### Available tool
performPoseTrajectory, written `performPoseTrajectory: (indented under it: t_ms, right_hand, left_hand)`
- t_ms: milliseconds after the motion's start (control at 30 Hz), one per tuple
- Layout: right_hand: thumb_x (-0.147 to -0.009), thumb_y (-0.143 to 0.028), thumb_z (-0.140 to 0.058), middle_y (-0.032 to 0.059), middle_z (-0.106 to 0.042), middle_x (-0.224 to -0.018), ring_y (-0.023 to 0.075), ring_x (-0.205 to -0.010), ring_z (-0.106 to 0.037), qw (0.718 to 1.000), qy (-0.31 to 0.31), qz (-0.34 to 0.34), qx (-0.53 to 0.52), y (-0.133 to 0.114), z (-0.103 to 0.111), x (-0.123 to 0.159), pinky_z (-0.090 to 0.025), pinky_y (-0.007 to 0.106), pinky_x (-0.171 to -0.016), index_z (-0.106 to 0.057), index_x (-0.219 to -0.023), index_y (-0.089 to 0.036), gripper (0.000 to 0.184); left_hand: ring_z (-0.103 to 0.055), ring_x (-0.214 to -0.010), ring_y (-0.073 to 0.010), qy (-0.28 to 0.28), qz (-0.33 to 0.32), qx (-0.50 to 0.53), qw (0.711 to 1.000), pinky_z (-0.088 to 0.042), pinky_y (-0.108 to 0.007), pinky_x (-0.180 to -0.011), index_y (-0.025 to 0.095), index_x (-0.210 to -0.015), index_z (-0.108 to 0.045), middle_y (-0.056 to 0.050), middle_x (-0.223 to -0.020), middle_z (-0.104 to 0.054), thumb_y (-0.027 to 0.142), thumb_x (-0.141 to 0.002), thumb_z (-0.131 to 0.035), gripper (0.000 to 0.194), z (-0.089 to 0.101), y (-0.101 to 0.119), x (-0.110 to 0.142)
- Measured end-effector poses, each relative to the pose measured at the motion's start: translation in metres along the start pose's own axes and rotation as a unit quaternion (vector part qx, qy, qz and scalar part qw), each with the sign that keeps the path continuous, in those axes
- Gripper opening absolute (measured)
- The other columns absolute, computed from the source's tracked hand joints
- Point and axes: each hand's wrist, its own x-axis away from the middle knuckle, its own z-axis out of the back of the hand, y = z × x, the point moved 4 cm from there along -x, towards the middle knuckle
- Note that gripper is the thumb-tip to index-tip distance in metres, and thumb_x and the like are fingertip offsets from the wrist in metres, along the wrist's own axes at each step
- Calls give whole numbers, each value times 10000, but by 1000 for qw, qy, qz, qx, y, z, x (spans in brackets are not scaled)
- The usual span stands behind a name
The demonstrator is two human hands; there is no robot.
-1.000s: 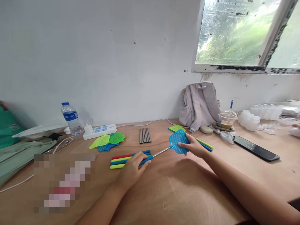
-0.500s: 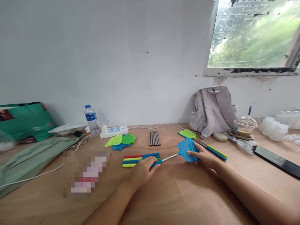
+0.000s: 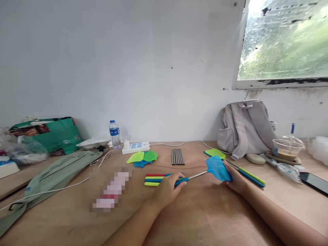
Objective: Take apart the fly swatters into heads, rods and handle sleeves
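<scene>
Between my two hands lies a fly swatter with a blue mesh head (image 3: 218,168), a short metal rod and a blue handle. My left hand (image 3: 169,187) is closed round the handle. The head rests against my right hand (image 3: 235,179), whose fingers are mostly behind the mesh. Under and beside my left hand are several coloured handles (image 3: 153,179) in red, lime and blue. Farther back is a row of metal tubes (image 3: 178,157). Green and blue swatter heads (image 3: 142,158) lie in a pile left of the tubes. More swatters, with a lime head (image 3: 215,153) on top, lie beyond my right hand.
A white power strip (image 3: 135,147) and a water bottle (image 3: 115,135) stand near the wall. At the right are a grey backpack (image 3: 246,130), a drink cup (image 3: 287,147) and a black phone (image 3: 314,182). A sage-green cloth bag (image 3: 61,171) and a cable lie left.
The view has turned left, so everything sits farther right. My right fingers have shifted from the front of the blue head to behind it, and the head has tilted. My left hand keeps the handle.
</scene>
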Motion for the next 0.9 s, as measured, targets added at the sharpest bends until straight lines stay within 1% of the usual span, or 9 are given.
performPoseTrajectory:
  t_ms: [133, 267, 367, 467, 533, 600, 667, 767, 900]
  right_hand:
    - [-724, -588, -499, 82, -676, -732, 179, -532, -592, 995, 11, 23, -101, -8, 20, -5, -450, 263, -431, -598, -848, -205, 415]
    - [-734, -496, -552, 6, -589, -532, 120, -377, -503, 999, 25, 37, -15, -8, 25, -7, -429, 249, -396, -570, -762, -203, 295]
    - [-659, -393, -666, -14, -579, -548, 113, -357, -508, 995, 19, 35, 88, 5, -5, -5, -405, 232, -343, -560, -769, -181, 261]
    - [-657, -391, -677, -21, -602, -677, 100, -378, -530, 992, -45, 33, 115, 25, -59, 3, -389, 207, -318, -537, -889, -189, 338]
    - [-693, -403, -647, -28, -594, -712, 94, -420, -543, 993, -78, 55, 67, 33, -94, 8, -363, 181, -312, -508, -970, -212, 364]
    - [-703, -416, -634, -50, -572, -671, 59, -386, -488, 994, -46, 95, -21, 33, -112, 10, -304, 153, -298, -498, -967, -222, 354]
    - [-680, -413, -656, -57, -571, -663, 29, -344, -419, 986, 31, 130, -101, 27, -108, 8, -261, 145, -286, -509, -906, -218, 333]
    - [-659, -434, -664, -48, -575, -639, 14, -315, -363, 961, 147, 133, -193, 20, -77, 1, -224, 146, -263, -523, -771, -199, 296]
    - [-707, -460, -602, -50, -513, -497, 31, -306, -344, 937, 173, 120, -280, 20, -41, -7, -225, 142, -256, -505, -641, -193, 291]
  left_hand:
    - [-545, -723, -156, 31, 66, 38, 997, -408, -246, -654, 207, -878, -531, 5, -754, -571, 330, -808, -482, 149, -3, -1, -2]
    - [-523, -734, -150, 89, 104, 110, 984, -407, -262, -686, 198, -873, -485, 5, -754, -530, 307, -824, -432, 131, -3, -11, -3]
    - [-520, -772, -144, 117, 108, 166, 973, -413, -277, -730, 195, -922, -445, -4, -800, -522, 249, -843, -370, 122, -10, -16, -3]
    - [-517, -817, -141, 94, 82, 184, 975, -416, -290, -764, 189, -1002, -407, -24, -869, -522, 193, -851, -318, 175, -19, -11, -1]
    - [-512, -862, -147, 63, 51, 164, 983, -407, -301, -801, 186, -1037, -391, -42, -921, -525, 182, -854, -315, 198, -23, -5, 1]
    - [-508, -904, -157, 26, 18, 128, 991, -394, -311, -831, 193, -1052, -391, -54, -974, -531, 171, -848, -331, 214, -23, 1, 4]
    - [-513, -906, -167, -13, -6, 90, 996, -393, -316, -827, 203, -1041, -409, -52, -990, -540, 165, -838, -355, 213, -22, 4, 5]
    - [-521, -882, -175, -40, -21, 59, 997, -407, -311, -796, 206, -980, -448, -50, -974, -549, 212, -847, -385, 147, -18, 5, 6]
    - [-531, -828, -167, -29, -25, 52, 998, -420, -295, -740, 208, -988, -469, -47, -948, -559, 261, -882, -353, 166, -15, 7, 5]
